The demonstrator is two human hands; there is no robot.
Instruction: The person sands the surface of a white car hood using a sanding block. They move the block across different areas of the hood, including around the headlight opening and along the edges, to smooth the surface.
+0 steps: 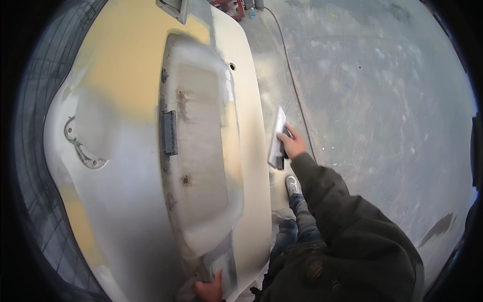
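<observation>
A large vehicle rear panel (131,211), patched in white, grey and yellow, stands on the left with a recess down its middle. My right hand (293,142) is closed on the dark handle of a long, flat sanding block (277,146), held off the panel's right edge, above the floor. At the panel's lower end my left hand (209,290) rests near a grey patch (221,264). One digit stretches out along the surface; the other fingers are partly hidden.
A dark latch or handle piece (169,133) sticks out in the recess. A hose (289,65) runs along the grey floor (382,110) to the right of the panel. Far off stand a red cart (234,9) and a small bottle (252,13). My shoe (292,185) is beside the panel.
</observation>
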